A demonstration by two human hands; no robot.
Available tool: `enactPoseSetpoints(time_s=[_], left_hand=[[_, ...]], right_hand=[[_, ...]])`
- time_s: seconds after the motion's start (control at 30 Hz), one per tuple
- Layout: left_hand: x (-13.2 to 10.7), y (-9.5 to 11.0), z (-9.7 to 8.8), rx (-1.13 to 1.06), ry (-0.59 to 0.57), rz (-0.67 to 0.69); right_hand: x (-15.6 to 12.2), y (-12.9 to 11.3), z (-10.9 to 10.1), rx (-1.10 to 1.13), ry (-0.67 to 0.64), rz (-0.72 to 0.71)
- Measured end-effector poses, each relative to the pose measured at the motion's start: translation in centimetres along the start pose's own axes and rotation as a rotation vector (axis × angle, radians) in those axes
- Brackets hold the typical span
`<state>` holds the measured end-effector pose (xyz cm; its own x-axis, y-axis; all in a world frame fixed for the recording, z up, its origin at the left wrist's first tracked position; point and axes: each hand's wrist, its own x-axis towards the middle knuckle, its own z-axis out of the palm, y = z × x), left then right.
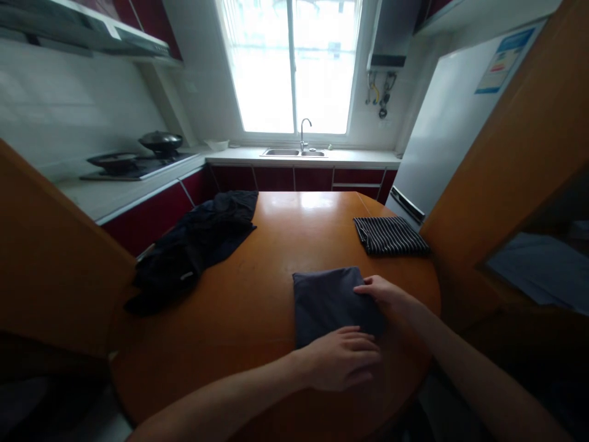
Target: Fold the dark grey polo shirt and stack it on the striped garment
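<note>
A dark grey folded cloth garment (pixel 329 301) lies flat on the wooden table in front of me, roughly square. My left hand (pixel 343 359) rests palm down over its near edge, fingers apart and holding nothing. At the garment's right side, my right hand (pixel 386 290) has its thumb and fingers closed on the edge near the far corner. Part of the near edge is hidden by my left hand.
On the round-ended wooden table (pixel 285 245), a crumpled black garment (pixel 197 245) lies at the left, hanging over the edge. A folded black-and-white striped cloth (pixel 391 236) sits at the right. Beyond are a counter with a sink (pixel 282 152), and a fridge (pixel 451 123).
</note>
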<state>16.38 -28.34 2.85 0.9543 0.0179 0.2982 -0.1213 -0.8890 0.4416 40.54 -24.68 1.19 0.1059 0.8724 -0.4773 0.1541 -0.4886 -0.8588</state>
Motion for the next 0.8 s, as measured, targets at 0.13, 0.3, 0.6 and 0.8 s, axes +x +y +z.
enactPoseSetpoints(time_s=[0.13,0.3,0.6,0.8], left_hand=[[-2.3,-0.7,-2.2,-0.052,0.276,-0.004],[-4.3,-4.1,-3.6,-0.124,0.875,-0.443],[3.7,-12.3,-1.7,-0.767,0.950,-0.796],[13.3,-15.5,-2.6,-1.410,0.895,-0.686]], right_hand=[[-0.4,-1.4,0.3,0.213,-0.060,-0.090],[-2.2,-6.6,-1.5,0.260,-0.010,-0.180],[-5.2,-18.7,-6.6,-0.020,0.085,-0.217],[-5.6,-24.2,-10.8,0.000,0.225,-0.329]])
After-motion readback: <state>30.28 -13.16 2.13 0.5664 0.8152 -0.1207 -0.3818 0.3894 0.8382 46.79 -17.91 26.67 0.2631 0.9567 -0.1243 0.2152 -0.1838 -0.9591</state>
